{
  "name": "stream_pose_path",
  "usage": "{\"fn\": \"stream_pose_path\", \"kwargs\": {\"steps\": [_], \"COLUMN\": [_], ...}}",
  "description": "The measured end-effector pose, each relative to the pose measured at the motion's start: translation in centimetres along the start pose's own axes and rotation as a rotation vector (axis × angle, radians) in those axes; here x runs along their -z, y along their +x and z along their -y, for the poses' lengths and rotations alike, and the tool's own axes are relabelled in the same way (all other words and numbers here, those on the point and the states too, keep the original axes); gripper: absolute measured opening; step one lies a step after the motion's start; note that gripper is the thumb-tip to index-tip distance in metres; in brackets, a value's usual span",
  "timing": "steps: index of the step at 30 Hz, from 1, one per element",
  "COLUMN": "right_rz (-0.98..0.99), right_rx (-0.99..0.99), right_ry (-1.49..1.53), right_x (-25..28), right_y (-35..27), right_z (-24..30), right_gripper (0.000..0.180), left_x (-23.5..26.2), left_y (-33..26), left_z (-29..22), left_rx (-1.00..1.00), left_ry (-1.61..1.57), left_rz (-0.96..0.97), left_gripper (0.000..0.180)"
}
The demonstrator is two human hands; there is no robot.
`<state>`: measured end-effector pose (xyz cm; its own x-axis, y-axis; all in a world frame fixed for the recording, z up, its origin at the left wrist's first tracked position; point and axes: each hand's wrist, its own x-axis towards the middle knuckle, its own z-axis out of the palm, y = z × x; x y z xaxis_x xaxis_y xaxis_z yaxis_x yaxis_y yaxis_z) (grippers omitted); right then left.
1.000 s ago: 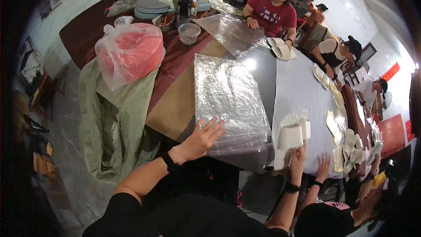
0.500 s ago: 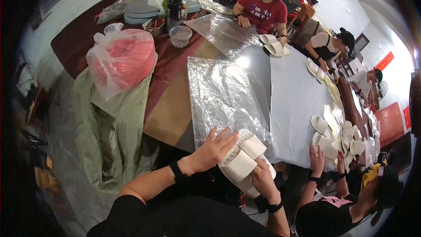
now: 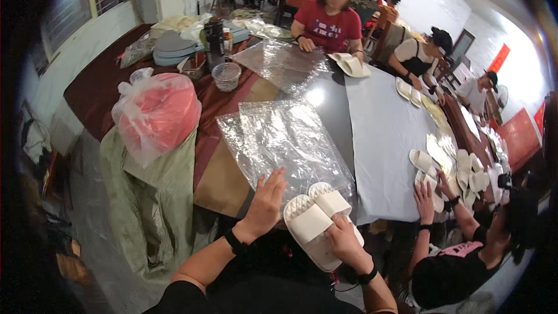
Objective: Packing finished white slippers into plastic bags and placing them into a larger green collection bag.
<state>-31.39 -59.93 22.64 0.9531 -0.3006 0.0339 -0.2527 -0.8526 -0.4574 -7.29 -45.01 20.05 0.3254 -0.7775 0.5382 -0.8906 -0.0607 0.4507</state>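
My right hand grips a pair of white slippers, soles up, at the near edge of the table. Flat and with fingers spread, my left hand rests on a stack of clear plastic bags just left of the slippers. The slippers overlap the near corner of the bags.
A red bundle in a clear plastic sack sits at the left. A person beside me on the right handles more white slippers. Other people sit across the long grey table, by another sheet of plastic and a clear cup.
My right hand brought the white slippers from the right side to the near edge by the bags. My left hand stayed on the plastic bags.
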Motion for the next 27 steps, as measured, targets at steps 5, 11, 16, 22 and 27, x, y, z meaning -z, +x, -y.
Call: {"fn": "stream_pose_path", "kwargs": {"steps": [5, 11, 16, 22, 27], "right_rz": [0.008, 0.066, -0.147, -0.172, -0.273], "right_rx": [0.04, 0.148, 0.102, 0.126, 0.173], "right_ry": [-0.038, 0.046, 0.085, 0.142, 0.141], "right_x": [1.2, 0.9, 1.5, -0.2, -3.1], "right_y": [-0.8, -0.2, 0.3, 3.1, 5.8], "right_z": [0.5, 0.9, -0.2, -1.2, -3.1], "right_gripper": [0.012, 0.017, 0.011, 0.022, 0.04], "left_x": [-0.1, -0.4, 0.5, 0.4, 0.5], "left_y": [1.1, 1.5, 0.5, -0.2, -1.1], "left_z": [-0.5, -3.1, -5.1, -8.0, -9.0], "left_rx": [-0.045, -0.127, -0.197, -0.298, -0.437], "left_ry": [0.025, 0.051, 0.074, -0.119, -0.161], "left_rz": [0.009, 0.079, 0.149, 0.221, 0.195], "left_gripper": [0.062, 0.076, 0.067, 0.066, 0.057]}}
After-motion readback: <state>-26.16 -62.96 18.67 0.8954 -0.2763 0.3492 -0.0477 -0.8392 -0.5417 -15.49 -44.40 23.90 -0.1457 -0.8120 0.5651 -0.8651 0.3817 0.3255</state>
